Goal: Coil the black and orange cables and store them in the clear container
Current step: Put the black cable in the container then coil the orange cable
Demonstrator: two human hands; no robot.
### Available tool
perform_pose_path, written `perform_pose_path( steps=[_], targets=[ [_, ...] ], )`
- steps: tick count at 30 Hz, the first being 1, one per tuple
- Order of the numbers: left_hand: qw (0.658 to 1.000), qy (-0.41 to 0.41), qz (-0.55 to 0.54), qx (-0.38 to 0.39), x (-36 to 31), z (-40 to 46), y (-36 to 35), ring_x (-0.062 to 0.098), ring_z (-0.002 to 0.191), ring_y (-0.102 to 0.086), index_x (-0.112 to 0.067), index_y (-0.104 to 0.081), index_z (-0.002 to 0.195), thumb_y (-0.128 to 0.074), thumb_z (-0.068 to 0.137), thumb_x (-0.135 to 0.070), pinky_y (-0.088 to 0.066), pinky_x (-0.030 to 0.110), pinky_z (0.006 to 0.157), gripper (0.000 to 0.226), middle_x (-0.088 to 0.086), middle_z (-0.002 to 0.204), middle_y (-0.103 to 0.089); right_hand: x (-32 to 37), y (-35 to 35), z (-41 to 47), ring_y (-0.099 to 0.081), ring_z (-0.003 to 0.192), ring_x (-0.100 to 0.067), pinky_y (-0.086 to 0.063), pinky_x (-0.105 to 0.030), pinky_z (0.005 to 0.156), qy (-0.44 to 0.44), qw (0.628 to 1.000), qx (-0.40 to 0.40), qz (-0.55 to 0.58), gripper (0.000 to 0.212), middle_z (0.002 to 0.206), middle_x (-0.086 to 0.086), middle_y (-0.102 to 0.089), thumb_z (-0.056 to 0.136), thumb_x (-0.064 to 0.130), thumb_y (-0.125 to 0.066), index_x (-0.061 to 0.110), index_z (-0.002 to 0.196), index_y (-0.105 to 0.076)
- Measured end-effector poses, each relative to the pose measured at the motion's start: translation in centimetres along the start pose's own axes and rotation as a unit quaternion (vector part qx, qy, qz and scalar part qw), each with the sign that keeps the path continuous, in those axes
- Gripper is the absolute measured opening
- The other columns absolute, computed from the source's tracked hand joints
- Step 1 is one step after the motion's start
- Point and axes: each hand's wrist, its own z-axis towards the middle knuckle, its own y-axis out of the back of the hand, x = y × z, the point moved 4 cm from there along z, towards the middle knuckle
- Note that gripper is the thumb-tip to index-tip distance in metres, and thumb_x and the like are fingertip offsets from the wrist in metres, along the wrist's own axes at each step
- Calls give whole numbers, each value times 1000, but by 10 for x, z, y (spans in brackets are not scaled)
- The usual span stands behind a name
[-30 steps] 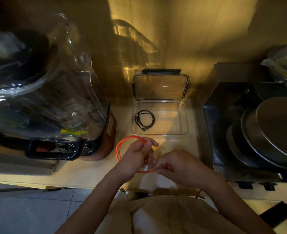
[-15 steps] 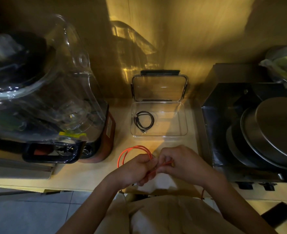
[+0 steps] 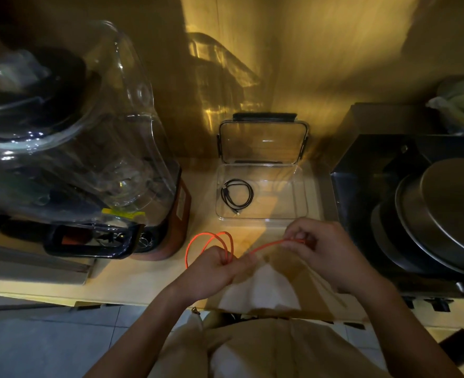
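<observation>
The clear container [image 3: 301, 197] stands open on the wooden counter, its lid [image 3: 263, 141] leaning up against the wall behind it. A coiled black cable [image 3: 237, 196] lies in its left half. In front of the container, my left hand [image 3: 211, 268] pinches the loops of the orange cable [image 3: 198, 242], which arch up to the left of my fist. A free stretch of that cable runs rightward to my right hand [image 3: 323, 249], which grips its end between thumb and fingers. Both hands hover just above the counter's front part.
A large blender with a clear jug [image 3: 70, 148] and red base fills the left side. On the right sits a dark metal stove housing [image 3: 388, 170] with stacked steel pans [image 3: 443, 211]. White paper [image 3: 258, 290] lies under my hands near the counter edge.
My hands were close together over the coil; now the right hand has pulled away to the right, drawing out a length of orange cable. The left hand keeps the loops.
</observation>
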Motion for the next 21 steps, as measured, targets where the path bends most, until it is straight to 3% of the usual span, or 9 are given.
perform_pose_path(
  steps=[4,7,11,14,18,21],
  targets=[
    [998,-27,14,-51,3,-1,5,11,40,-19,-22,-32,40,-69,89,-35,-24,24,47,63,-6,40,-24,-8,8,-6,-62,69,-8,-56,-39,66,0,999,-46,12,4,72,7,-66,84,31,-72,32,85,-68],
    [996,-40,0,-75,2,-4,9,10,39,-21,-22,-34,41,-68,91,-25,-25,22,45,60,-9,40,-25,-13,14,-9,-63,72,-7,-55,-28,64,3,997,-77,16,4,73,11,-66,82,36,-71,35,83,-67],
    [997,-49,-7,-65,3,-8,17,17,44,-23,-10,-38,46,-64,92,-32,-26,30,50,57,-2,43,-27,-18,22,-12,-64,78,-2,-48,-11,64,8,994,-108,7,10,73,14,-67,81,38,-72,43,81,-63],
    [993,-25,-112,-15,10,-11,22,15,37,-19,-15,-38,47,-60,88,-38,-19,23,42,52,0,42,-26,-24,29,-15,-63,79,0,-47,-8,66,0,993,-115,7,9,73,16,-66,80,42,-71,45,81,-62],
    [947,22,-310,84,14,-14,23,9,34,-14,-21,-30,49,-58,89,-37,-15,12,37,52,-4,42,-21,-28,34,-18,-62,80,-2,-48,-9,67,2,993,-116,-7,15,82,19,-65,76,58,-61,45,82,-63],
    [879,54,-437,183,11,-17,17,8,34,-13,-22,-30,49,-62,88,-40,-11,13,36,54,-5,40,-20,-28,37,-20,-62,79,-1,-48,-11,63,6,992,-127,-7,16,75,13,-64,75,57,-62,43,82,-63]
  ],
)
